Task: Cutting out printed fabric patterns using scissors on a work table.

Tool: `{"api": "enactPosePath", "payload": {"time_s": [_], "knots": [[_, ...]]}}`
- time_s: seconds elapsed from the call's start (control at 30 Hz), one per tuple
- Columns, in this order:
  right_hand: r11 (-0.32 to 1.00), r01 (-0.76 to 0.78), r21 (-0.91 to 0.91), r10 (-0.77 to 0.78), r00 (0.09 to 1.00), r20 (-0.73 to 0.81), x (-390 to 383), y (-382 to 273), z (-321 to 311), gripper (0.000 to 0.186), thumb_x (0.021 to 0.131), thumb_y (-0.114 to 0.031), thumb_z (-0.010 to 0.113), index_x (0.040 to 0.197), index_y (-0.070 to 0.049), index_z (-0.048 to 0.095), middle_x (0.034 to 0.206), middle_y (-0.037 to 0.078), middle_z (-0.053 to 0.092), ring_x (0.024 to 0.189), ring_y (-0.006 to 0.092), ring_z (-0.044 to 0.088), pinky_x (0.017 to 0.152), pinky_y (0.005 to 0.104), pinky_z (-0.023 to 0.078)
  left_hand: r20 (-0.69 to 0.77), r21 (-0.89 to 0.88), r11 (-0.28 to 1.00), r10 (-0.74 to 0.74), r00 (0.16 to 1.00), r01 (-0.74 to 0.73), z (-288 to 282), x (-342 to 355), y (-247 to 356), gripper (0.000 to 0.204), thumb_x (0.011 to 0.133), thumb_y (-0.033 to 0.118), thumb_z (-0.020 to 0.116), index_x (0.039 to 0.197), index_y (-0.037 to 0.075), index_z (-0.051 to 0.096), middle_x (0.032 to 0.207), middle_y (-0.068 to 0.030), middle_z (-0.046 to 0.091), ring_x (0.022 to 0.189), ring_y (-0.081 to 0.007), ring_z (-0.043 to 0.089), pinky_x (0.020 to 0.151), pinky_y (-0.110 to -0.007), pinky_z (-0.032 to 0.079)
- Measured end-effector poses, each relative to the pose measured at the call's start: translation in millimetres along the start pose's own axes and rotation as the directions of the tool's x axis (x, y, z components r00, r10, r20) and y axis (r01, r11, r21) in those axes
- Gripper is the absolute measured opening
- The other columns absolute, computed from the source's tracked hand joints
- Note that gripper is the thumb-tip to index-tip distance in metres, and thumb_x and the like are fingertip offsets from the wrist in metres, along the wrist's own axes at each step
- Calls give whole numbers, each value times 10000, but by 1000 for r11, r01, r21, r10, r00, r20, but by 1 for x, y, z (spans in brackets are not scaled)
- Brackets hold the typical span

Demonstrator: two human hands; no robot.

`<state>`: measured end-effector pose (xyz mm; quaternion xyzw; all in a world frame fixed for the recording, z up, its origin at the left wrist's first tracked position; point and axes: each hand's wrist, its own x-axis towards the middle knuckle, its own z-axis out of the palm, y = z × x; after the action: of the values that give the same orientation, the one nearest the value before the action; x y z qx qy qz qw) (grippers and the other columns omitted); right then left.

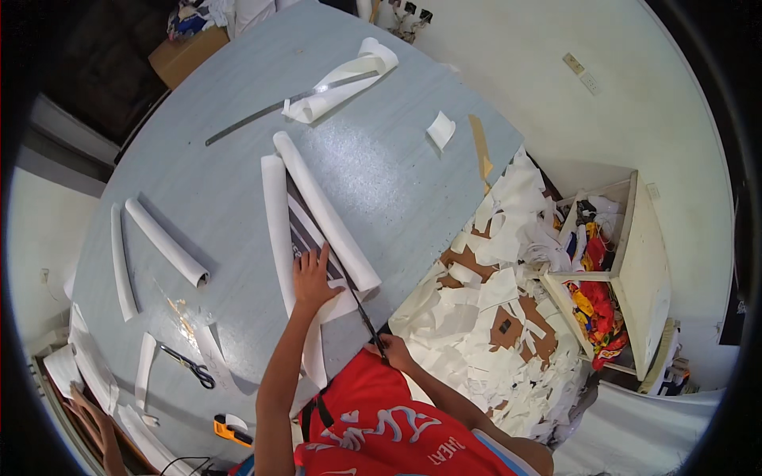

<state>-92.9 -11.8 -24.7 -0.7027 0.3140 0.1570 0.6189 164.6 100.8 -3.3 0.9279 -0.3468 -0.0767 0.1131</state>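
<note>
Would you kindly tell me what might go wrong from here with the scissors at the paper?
The left hand rests on the paper near the scissors in the right hand, so a slip might nick it. The white roll on the right ends close to the scissors and could shift into their path.

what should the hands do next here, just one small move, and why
Probably a short, careful snip forward with the scissors, the left hand pressing down: the right hand grips their handles at the table edge, the blades point away from the body alongside the right-hand white roll, and the left hand lies spread between the rolls.
</note>
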Motion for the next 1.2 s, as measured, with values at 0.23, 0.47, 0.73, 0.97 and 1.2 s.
{"api": "enactPosePath", "payload": {"time_s": [0.23,0.47,0.73,0.97,1.2], "knots": [[998,-6,-59,5,1000,-10,8,12,0,535,778,-484,762,649,-6,559,549,37,473,537,126,417,520,321,348,80,25,1000,-10,997,9,-7,7,7,1146,506,515,854,1480,216,330,1316,-149,470,1182,-332,442,1039,-511,313],[997,-53,-53,53,999,-3,22,-6,0,499,799,-448,765,614,-37,551,508,4,481,458,92,455,464,282,354,70,97,995,-4,998,-3,-6,11,4,1207,501,536,845,1503,169,279,1261,-130,494,1143,-329,462,994,-490,348],[990,-43,-133,41,999,-11,45,-45,-8,550,782,-475,771,581,-36,507,508,11,464,484,99,448,478,297,358,72,8,999,-44,996,44,-5,8,-2,1305,470,543,863,1499,57,224,1363,-135,443,1226,-328,427,1046,-489,321],[985,-18,-172,20,1000,12,62,-41,-10,587,756,-532,758,624,4,560,524,53,473,512,161,438,521,339,378,92,-31,995,-94,991,97,3,5,-12,1370,429,562,873,1490,13,203,1476,-156,335,1382,-335,292,1142,-501,224],[991,29,-129,-27,1000,16,77,-53,-7,520,762,-471,786,625,-14,580,521,-11,472,462,94,449,456,284,381,120,-37,992,-116,986,121,3,2,-12,1350,433,532,887,1475,-9,221,1499,-144,310,1396,-332,279,1158,-485,212]]}}
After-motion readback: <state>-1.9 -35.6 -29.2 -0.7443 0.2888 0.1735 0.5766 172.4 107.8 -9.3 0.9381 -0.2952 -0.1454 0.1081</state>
